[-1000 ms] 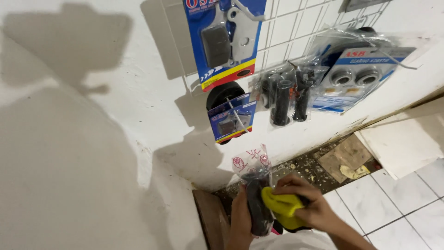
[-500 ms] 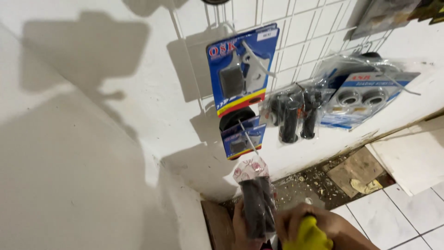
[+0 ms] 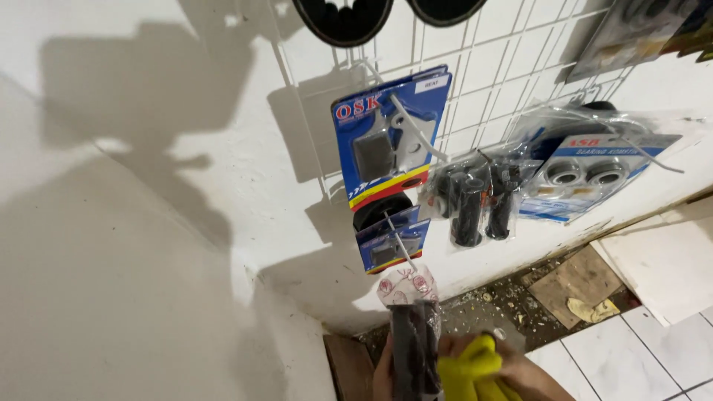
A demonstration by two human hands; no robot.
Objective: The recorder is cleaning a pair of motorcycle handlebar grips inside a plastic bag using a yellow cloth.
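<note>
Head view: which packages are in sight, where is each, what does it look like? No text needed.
Large blue card pack: on the white wire rack, rectangular, red-yellow bottom band, grey part in blister.
Small blue card pack: hook just below, same colours.
Clear bag of black grips: hung right of the cards.
Blue-white blister card: far right, two round metal parts.
Clear bag with black grips: bottom centre, pink-patterned header, held in left hand; right hand holds yellow cloth.

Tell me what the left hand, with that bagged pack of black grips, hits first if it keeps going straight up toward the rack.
Probably the small blue card pack hanging on its hook: the bagged black grips in the left hand sit just below it, the bag's top almost touching. Depth is unclear, so it might pass in front.
</note>
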